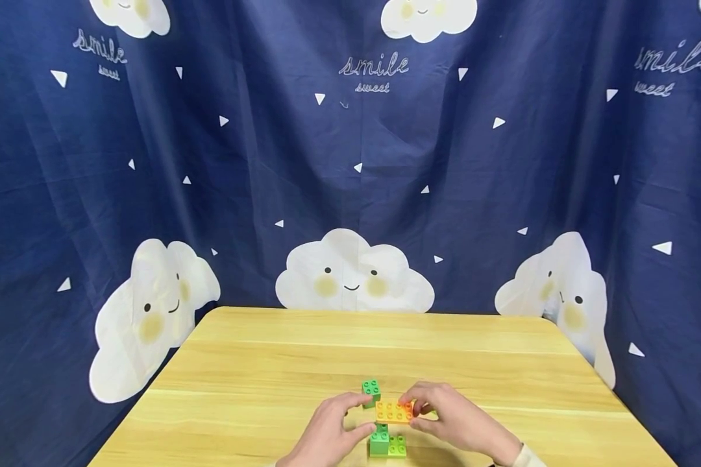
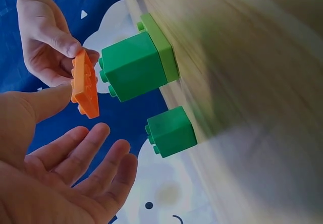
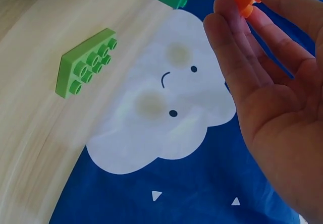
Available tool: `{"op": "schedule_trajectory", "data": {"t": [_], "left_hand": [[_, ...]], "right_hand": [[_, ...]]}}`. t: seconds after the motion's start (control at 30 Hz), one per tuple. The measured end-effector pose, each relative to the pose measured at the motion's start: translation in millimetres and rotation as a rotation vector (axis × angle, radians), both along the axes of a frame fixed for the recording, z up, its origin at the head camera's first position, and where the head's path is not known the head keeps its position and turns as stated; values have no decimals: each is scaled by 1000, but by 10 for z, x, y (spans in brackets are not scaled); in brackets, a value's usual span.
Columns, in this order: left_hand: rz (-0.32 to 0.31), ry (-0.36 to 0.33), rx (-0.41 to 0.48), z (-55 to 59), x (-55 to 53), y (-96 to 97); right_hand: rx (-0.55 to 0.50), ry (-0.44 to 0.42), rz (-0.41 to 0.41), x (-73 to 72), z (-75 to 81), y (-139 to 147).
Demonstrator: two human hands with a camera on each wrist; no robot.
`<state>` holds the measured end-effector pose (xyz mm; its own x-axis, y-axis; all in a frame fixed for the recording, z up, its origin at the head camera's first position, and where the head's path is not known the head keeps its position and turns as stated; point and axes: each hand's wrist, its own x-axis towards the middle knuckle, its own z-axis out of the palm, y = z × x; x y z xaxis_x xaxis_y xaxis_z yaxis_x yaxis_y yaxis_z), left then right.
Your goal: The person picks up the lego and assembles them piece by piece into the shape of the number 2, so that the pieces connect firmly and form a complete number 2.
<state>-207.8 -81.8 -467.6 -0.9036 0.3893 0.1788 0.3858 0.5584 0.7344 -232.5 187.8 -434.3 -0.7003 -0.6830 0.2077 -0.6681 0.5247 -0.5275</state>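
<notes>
The right hand (image 1: pixel 451 418) pinches an orange brick (image 1: pixel 390 412) over the table (image 1: pixel 257 383); the left hand (image 1: pixel 328 431), spread wide, hovers beside it!

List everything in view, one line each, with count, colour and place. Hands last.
Table: one, pale wood, beneath the bricks
Green blocks: two, green, one at the front, one farther back
Light green brick: at least one, light green, under the front block; the right wrist view shows one with bare studs, perhaps another
Orange brick: one, orange, raised off the table
Backdrop: one, dark blue, behind the table
Cloud prints: six, white, on the backdrop, some cut off
Triangle prints: many, white, on the backdrop
Left hand: one, bare, left of the orange brick; contact unclear
Right hand: one, bare, pinching the orange brick
</notes>
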Motion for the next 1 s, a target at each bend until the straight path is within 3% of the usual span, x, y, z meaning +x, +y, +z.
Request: {"op": "schedule_trajectory", "data": {"t": [0.23,0.5,1.0], "left_hand": [[-11,16,-8,-7,13,1],[-50,-34,28,-15,4,4],[-32,-5,-4,-61,3,6]], "right_hand": [[18,9,23,27,20,-17],[37,-31,37,29,22,-36],[43,-39,46,43,-30,-76]]}}
